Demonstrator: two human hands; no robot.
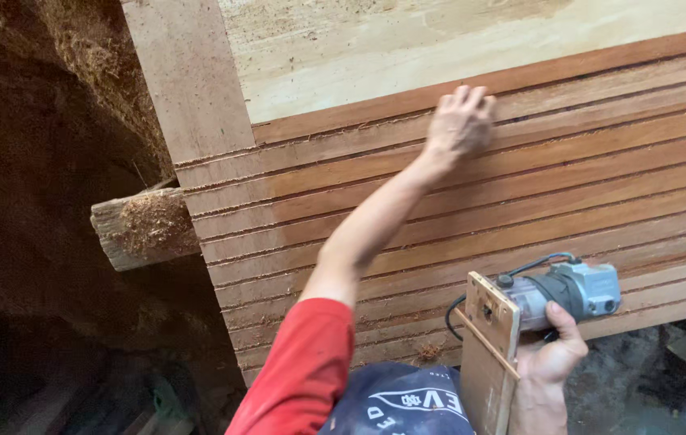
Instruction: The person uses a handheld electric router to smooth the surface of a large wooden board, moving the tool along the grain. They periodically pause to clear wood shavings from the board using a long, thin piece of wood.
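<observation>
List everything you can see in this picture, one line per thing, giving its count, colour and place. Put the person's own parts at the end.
Grooved wooden panel: one, reddish brown, fills the middle and right, cut with long parallel grooves.
Pale board: one, light tan, along the top behind the panel.
Upright plank: one, dusty brown, top left, across the panel's end.
Rough timber block: one, grey-brown, covered in sawdust, sticking out left of the panel.
Trim router: one, grey with a dark cable, lower right, fixed to a wooden base plate.
Red sleeve: one, bottom centre.
Left hand: flat on the panel's upper grooves.
Right hand: grip closed around the trim router.
</observation>
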